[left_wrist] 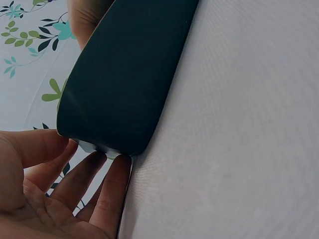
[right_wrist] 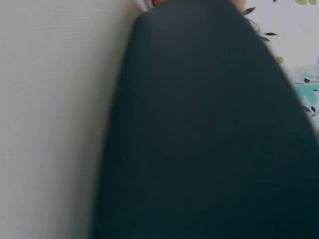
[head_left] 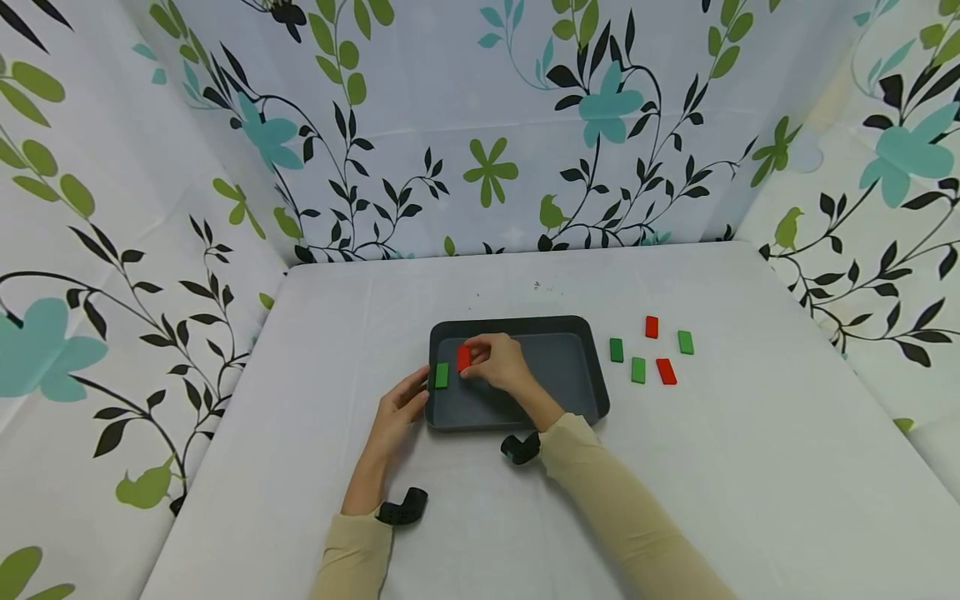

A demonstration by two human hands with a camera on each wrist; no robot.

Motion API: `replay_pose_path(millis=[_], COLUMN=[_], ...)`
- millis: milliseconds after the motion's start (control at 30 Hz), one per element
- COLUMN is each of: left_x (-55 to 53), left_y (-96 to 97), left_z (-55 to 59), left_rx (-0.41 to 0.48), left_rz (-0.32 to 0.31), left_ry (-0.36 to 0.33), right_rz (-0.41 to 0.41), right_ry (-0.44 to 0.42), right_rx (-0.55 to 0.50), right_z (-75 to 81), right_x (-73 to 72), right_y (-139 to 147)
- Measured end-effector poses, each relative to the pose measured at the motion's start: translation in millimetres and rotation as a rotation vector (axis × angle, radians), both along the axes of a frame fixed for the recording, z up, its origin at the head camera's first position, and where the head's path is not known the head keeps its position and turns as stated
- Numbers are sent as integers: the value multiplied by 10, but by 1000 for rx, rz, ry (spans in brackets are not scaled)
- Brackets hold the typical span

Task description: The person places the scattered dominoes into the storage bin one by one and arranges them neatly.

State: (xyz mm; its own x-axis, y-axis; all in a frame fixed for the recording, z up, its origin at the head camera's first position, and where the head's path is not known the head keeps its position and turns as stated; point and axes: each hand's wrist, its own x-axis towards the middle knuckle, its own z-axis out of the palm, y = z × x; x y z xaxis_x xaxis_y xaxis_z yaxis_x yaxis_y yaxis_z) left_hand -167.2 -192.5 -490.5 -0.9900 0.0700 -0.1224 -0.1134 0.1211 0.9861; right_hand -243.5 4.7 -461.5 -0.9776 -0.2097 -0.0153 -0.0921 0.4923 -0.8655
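Note:
A dark grey rectangular tray (head_left: 547,367) sits on the white table. Over its left part my right hand (head_left: 498,362) pinches a red block (head_left: 464,358) between thumb and fingers. Just left of it a green block (head_left: 442,376) lies in the tray, along the left side. My left hand (head_left: 401,408) rests at the tray's left end. In the left wrist view its fairly straight fingertips touch the tray's end wall (left_wrist: 117,79). The tray's outer wall (right_wrist: 199,124) fills most of the right wrist view and hides the right hand there.
Right of the tray lie several loose blocks: a red block (head_left: 652,327) at the back, another red block (head_left: 666,372) in front, and green blocks, one green block (head_left: 617,350) being close to the tray. Leaf-patterned curtains (head_left: 487,125) hang behind the table and along both sides.

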Motion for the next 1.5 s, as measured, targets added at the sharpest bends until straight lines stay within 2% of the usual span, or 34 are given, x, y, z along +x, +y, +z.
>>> replay_pose_path(millis=[567, 933, 1233, 1500], left_x=[-5, -8, -16, -16], left_y=[-1, -5, -8, -3], left_z=[4, -2, -20, -24], left_rx=[6, 14, 17, 16], left_rz=[-4, -12, -15, -6], left_ry=[-10, -2, -4, -8], right_rz=[61, 101, 112, 129], right_ry=[47, 88, 87, 104], right_rx=[176, 214, 251, 232], right_z=[-151, -159, -166, -127], right_x=[8, 23, 24, 33], right_y=[-186, -206, -213, -123])
